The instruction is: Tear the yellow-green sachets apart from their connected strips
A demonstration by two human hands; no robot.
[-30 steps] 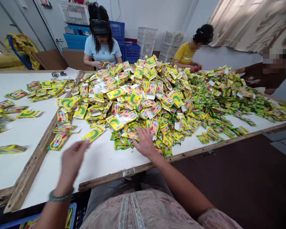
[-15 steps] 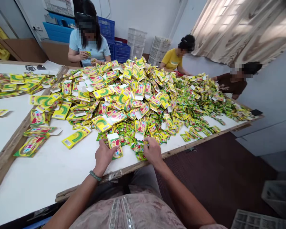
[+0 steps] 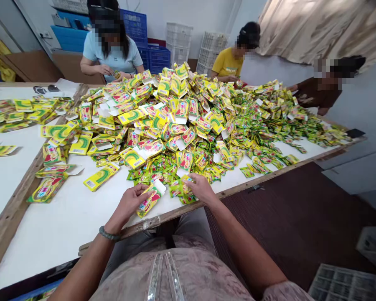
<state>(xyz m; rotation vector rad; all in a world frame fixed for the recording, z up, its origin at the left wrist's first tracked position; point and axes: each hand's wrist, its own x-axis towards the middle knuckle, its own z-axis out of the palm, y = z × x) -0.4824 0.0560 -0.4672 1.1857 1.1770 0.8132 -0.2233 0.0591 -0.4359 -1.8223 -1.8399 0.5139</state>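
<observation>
My left hand (image 3: 127, 205) grips a small yellow and green carton (image 3: 150, 201), tilted with its white end flap open toward the right. Close to that flap, my right hand (image 3: 202, 189) pinches small green and yellow sachets (image 3: 176, 188) between thumb and fingers. A few more sachets (image 3: 187, 198) lie under it by the table edge. Just beyond both hands, a loose layer of sachets (image 3: 156, 169) spreads at the foot of a tall heap of cartons (image 3: 161, 121). One carton (image 3: 101, 176) lies apart, left of my left hand.
A wooden strip (image 3: 21, 188) divides the white table (image 3: 62, 225); more cartons (image 3: 28, 109) lie beyond it. Sachets (image 3: 263, 133) fill the right side. Three people work around the far side. Blue crates (image 3: 159, 58) and white baskets (image 3: 179, 44) stand behind. A grey crate (image 3: 344, 284) sits on the floor.
The carton in my left hand has tipped from nearly upright to leaning right, its open flap turned toward my right hand. My right hand has lifted sachets and shifted slightly toward the carton.
</observation>
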